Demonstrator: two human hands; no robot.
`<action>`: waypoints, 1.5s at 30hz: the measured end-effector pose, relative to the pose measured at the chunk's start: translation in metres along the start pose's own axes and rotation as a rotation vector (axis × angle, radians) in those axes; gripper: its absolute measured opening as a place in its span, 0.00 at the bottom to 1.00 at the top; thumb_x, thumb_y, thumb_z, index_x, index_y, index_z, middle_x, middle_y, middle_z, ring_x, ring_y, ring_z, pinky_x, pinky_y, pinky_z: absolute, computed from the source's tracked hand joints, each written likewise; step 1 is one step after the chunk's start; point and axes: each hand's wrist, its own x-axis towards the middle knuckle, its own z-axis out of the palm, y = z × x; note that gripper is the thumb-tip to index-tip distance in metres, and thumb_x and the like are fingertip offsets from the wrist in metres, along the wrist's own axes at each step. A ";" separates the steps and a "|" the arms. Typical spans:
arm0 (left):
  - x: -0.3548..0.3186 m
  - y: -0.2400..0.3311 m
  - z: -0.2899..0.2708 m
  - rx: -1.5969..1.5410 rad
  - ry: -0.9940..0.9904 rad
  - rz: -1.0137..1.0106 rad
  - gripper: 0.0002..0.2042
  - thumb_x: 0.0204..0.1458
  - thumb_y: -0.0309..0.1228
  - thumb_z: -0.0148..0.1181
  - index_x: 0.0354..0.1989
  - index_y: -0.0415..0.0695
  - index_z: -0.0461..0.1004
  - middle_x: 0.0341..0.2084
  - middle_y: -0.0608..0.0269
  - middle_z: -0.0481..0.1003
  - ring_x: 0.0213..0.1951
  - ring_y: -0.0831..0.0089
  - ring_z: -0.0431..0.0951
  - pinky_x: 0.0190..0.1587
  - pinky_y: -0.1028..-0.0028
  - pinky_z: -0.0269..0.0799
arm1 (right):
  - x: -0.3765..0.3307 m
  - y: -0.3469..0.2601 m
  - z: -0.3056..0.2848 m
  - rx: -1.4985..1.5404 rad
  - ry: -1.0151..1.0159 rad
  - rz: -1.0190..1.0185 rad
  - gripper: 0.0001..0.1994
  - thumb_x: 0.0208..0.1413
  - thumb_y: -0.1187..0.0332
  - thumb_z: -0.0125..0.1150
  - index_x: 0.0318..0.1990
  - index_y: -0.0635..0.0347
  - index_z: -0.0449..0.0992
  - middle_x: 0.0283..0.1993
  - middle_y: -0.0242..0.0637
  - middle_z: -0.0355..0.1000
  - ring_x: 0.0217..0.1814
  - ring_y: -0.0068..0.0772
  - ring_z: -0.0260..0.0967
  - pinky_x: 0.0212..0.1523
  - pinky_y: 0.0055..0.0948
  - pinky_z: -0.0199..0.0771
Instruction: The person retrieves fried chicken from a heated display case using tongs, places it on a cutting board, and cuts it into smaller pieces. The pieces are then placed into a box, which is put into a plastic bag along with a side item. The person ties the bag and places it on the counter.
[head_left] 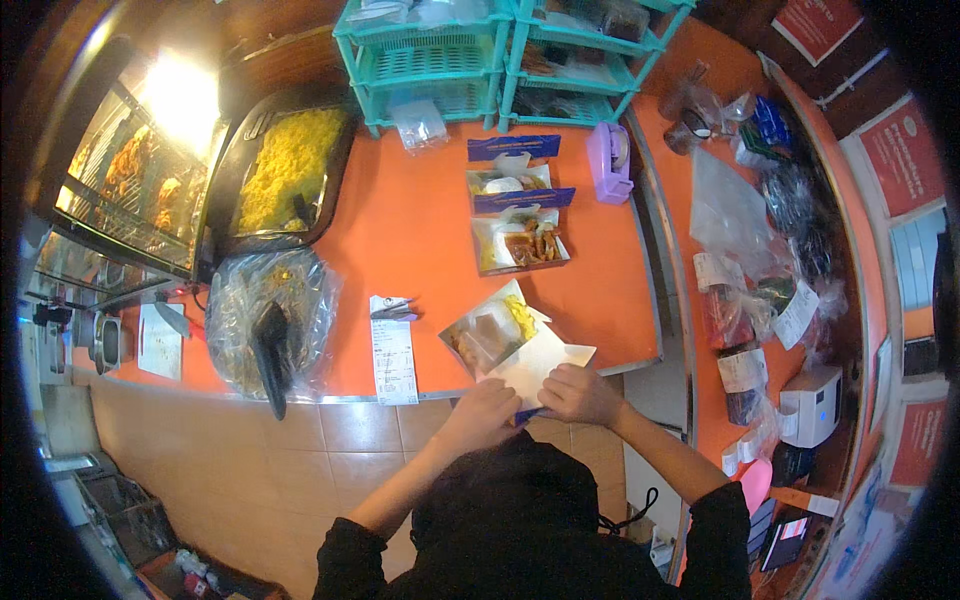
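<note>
At the counter's front edge stands an opened cardboard food box [466,332], turned at an angle. Yellow food shows at its far right corner, with a brownish item that looks wrapped in clear plastic beside it. My left hand [484,416] is closed on the near left edge of the box's white lid flap [540,366]. Closed on the right part of the same flap is my right hand [580,393]. The flap tilts up toward me, and the fingertips are partly hidden. Left of the box lies a long printed receipt [394,358].
Two filled food boxes [520,242] stand behind mine, near a purple tape dispenser [609,165]. Teal rack shelves [430,65] line the back. Leftward are a tray of yellow rice [292,165], a plastic-covered container [240,330] with a black-handled utensil [270,350], and a lit glass display case [135,160].
</note>
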 end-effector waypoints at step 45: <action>0.131 -0.051 0.052 -1.144 0.780 -1.041 0.18 0.49 0.43 0.70 0.38 0.42 0.77 0.30 0.68 0.77 0.32 0.79 0.75 0.35 0.76 0.72 | 0.009 0.352 0.017 0.301 0.788 1.139 0.23 0.63 0.53 0.53 0.53 0.65 0.70 0.53 0.54 0.68 0.62 0.52 0.60 0.60 0.46 0.58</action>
